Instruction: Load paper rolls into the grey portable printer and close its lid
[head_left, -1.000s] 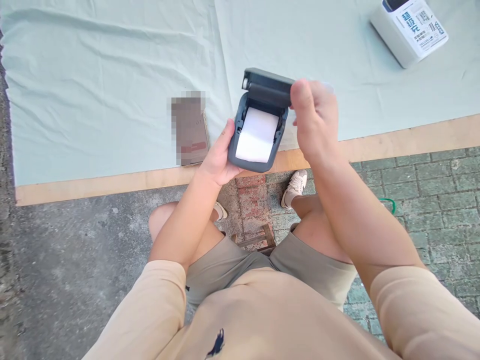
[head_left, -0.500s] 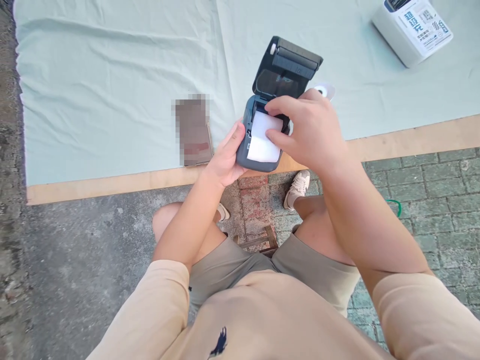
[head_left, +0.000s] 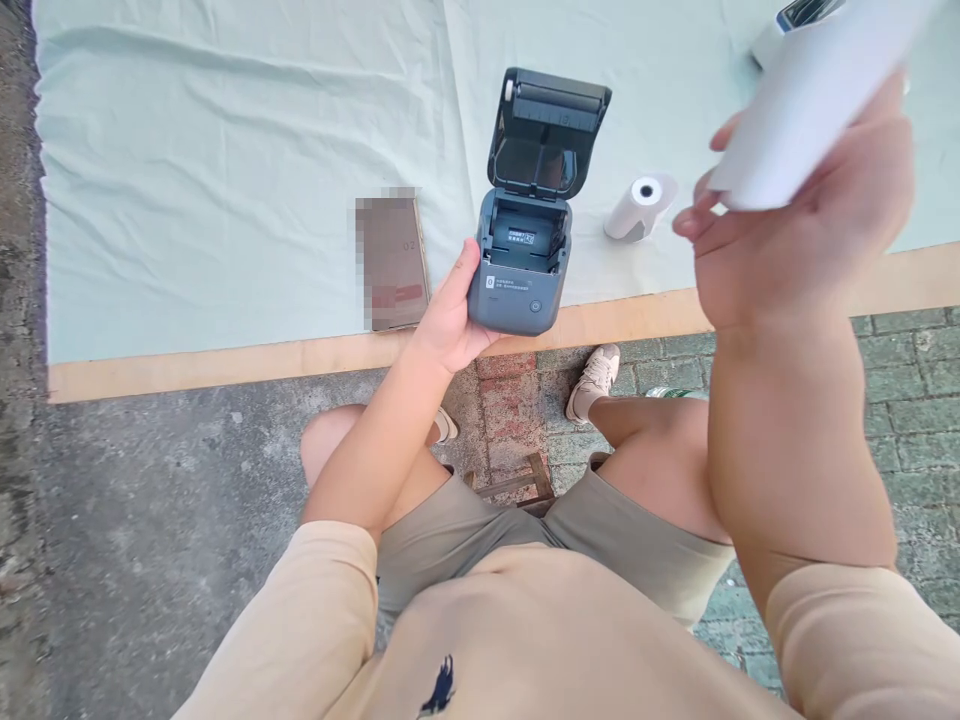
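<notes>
My left hand (head_left: 450, 315) is wrapped round the left side and bottom of a dark grey portable label printer (head_left: 517, 290). The printer's lid (head_left: 551, 135) stands raised, and its paper compartment (head_left: 523, 240) shows bare inside, with a small printed label on its floor. Up at the right, my right hand (head_left: 814, 235) grips a white paper strip (head_left: 810, 115), blurred by motion. Whether a roll is attached to that strip I cannot make out. A white paper roll (head_left: 634, 215) with a dark core hole lies on the cloth between my two hands, touched by neither.
A pale green cloth (head_left: 262, 150) covers the table, whose light wooden edge (head_left: 225, 370) shows along the front. Left of the printer lies a brown, partly pixelated flat object (head_left: 394, 265). Behind the paper strip, a white box (head_left: 769, 45) is mostly hidden.
The white paper has come out of the printer's compartment in my right hand, which has moved up and right. My left hand still holds the printer, now turned slightly. The roll on the cloth is uncovered.
</notes>
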